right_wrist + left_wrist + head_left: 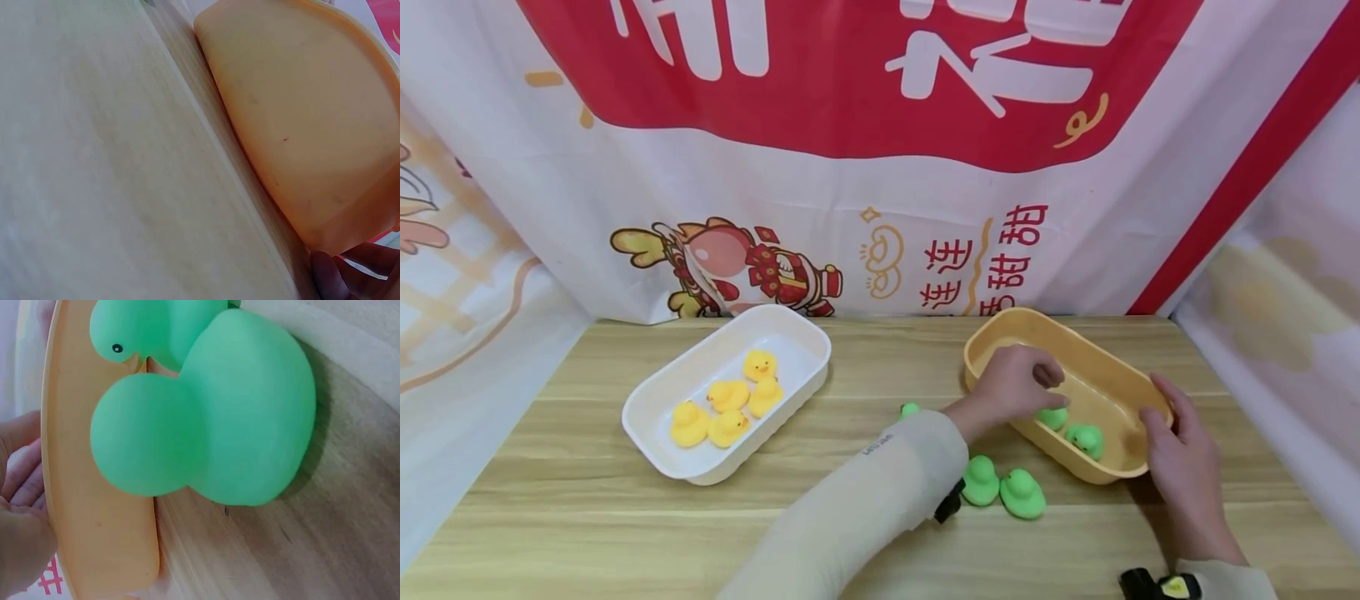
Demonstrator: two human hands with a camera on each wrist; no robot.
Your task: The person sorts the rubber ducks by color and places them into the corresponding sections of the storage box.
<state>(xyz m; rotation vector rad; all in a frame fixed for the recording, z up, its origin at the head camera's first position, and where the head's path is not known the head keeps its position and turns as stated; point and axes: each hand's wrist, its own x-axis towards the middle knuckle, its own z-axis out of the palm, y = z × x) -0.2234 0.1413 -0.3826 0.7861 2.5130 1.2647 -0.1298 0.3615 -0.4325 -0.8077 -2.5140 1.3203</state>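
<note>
My left hand [1018, 382] hangs over the orange basin [1101, 408], thumb and fingers apart, with no toy visibly held. Beneath it inside the basin are two green rubber ducks, one [1054, 418] partly hidden by the hand and another [1085, 442] beside it. At the basin's right end my right hand [1187, 462] grips the rim. On the table by my left forearm lie two more green ducks [981, 481] [1022, 493]; a third [910, 410] is mostly covered by the sleeve. The left wrist view shows a green duck [250, 412] close up, outside the basin wall [100, 537].
A white basin [658, 454] holding several yellow rubber ducks [728, 396] stands on the left of the wooden table [587, 533]. A printed cloth [865, 183] hangs along the table's back edge, and more cloth hangs at both sides.
</note>
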